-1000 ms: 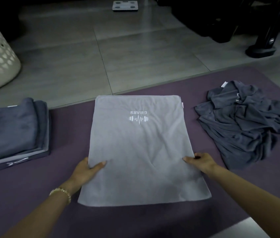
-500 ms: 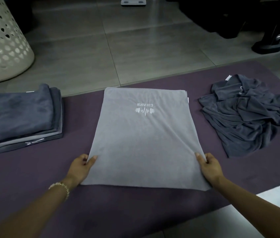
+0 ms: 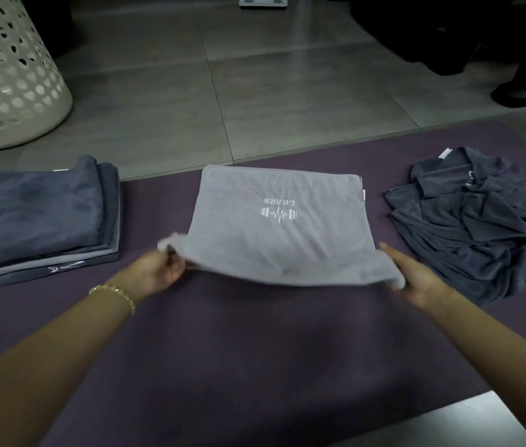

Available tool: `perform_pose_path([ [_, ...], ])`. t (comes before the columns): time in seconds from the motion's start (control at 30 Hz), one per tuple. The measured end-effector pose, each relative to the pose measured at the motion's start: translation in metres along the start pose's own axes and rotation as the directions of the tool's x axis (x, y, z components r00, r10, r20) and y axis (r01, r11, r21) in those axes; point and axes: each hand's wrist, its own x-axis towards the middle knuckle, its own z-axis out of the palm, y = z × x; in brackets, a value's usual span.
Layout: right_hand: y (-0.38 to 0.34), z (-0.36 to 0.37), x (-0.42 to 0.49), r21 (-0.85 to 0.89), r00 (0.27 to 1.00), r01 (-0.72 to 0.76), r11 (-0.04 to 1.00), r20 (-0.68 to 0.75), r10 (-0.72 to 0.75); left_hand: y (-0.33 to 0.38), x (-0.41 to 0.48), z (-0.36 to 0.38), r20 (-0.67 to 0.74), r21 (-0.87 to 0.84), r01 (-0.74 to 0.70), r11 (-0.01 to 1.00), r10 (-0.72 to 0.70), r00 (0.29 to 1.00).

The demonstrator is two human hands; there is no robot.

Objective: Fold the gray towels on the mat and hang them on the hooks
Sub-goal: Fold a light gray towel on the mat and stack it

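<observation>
two grips: left grip and right grip are each pinching a near corner of the light gray towel.
change: its near edge, flat on the mat a moment ago, is now rising.
meaning: another fold is probably starting; far half is lying mid-mat.
basket: contents not showing.
others: folded stack sitting left, crumpled towels waiting right.

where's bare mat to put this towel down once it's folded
Widest bare mat is the near strip, on the person's side of the light gray towel. Narrow lanes run between it and the folded stack and the crumpled dark pile. Both mat ends are crowded.
</observation>
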Motion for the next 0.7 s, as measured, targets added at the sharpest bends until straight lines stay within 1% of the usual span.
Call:
perform_pose_path([
  [0.03, -0.008, 0.005, 0.005, 0.092, 1.0, 0.015, 0.996, -0.023, -0.013, 0.005, 0.006, 0.009, -0.004, -0.02, -0.045, 0.999, 0.045, 0.999],
  [0.07, -0.013, 0.006, 0.01, 0.138, 0.997, 0.046, 0.989, -0.067, -0.037, 0.007, 0.015, 0.013, -0.012, -0.005, -0.106, 0.994, 0.106, 0.994],
  [0.1, -0.015, 0.007, 0.016, 0.121, 0.993, 0.079, 0.99, -0.101, -0.067, 0.005, 0.022, 0.016, -0.033, 0.062, -0.174, 0.983, 0.176, 0.984],
  [0.13, -0.013, 0.005, 0.022, 0.022, 0.987, 0.104, 0.994, -0.128, -0.1, 0.0, 0.028, 0.016, -0.065, 0.171, -0.235, 0.957, 0.249, 0.966],
  [0.17, -0.009, 0.002, 0.028, -0.111, 0.974, 0.126, 0.986, -0.173, -0.144, -0.006, 0.034, 0.014, -0.115, 0.317, -0.277, 0.907, 0.327, 0.938],
  [0.2, -0.003, -0.002, 0.033, -0.238, 0.953, 0.15, 0.959, -0.222, -0.204, -0.013, 0.04, 0.009, -0.164, 0.464, -0.287, 0.838, 0.399, 0.902],
  [0.23, 0.003, -0.006, 0.038, -0.353, 0.929, 0.168, 0.92, -0.257, -0.267, -0.021, 0.046, 0.005, -0.203, 0.57, -0.264, 0.778, 0.445, 0.872],
  [0.3, 0.014, -0.014, 0.046, -0.53, 0.902, 0.157, 0.833, -0.268, -0.34, -0.033, 0.057, -0.003, -0.228, 0.662, -0.189, 0.725, 0.436, 0.871],
  [0.37, 0.018, -0.018, 0.051, -0.619, 0.897, 0.116, 0.777, -0.271, -0.35, -0.037, 0.065, -0.007, -0.193, 0.75, -0.143, 0.646, 0.42, 0.887],
  [0.43, 0.018, -0.019, 0.056, -0.678, 0.905, 0.078, 0.731, -0.26, -0.338, -0.037, 0.073, -0.009, -0.158, 0.79, -0.141, 0.597, 0.42, 0.894],
  [0.5, 0.016, -0.015, 0.064, -0.741, 0.916, 0.022, 0.671, -0.253, -0.31, -0.034, 0.079, -0.006, -0.142, 0.804, -0.142, 0.578, 0.418, 0.897],
  [0.57, 0.013, -0.011, 0.072, -0.778, 0.922, -0.019, 0.629, -0.258, -0.29, -0.031, 0.084, -0.003, -0.136, 0.8, -0.148, 0.581, 0.416, 0.899],
  [0.7, 0.008, 0.006, 0.082, -0.771, 0.922, -0.041, 0.636, -0.275, -0.274, -0.026, 0.093, 0.008, -0.091, 0.784, -0.189, 0.592, 0.411, 0.907],
])
